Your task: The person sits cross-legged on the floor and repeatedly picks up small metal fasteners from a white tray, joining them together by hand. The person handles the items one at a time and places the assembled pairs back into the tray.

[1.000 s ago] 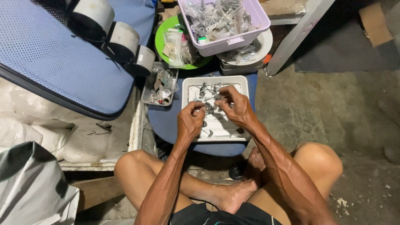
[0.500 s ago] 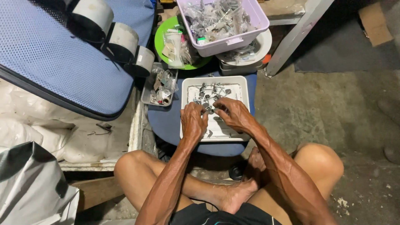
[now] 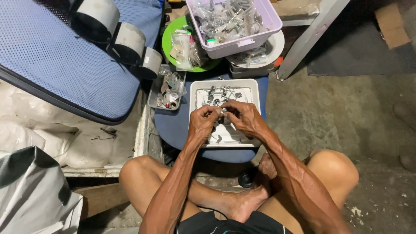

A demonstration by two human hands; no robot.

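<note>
Over a white tray [image 3: 255, 93] of small metal parts, the left hand [image 3: 203, 122] and right hand [image 3: 243, 118] meet fingertip to fingertip, both pinching one tiny metal part [image 3: 224, 111] between them.

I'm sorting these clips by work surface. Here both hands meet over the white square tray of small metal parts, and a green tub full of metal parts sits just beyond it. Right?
Not quite: the tub beyond the white tray is pale purple, not green, as the head view shows; the green thing beside it is a plate. The left hand and right hand do meet over the tray.
</note>
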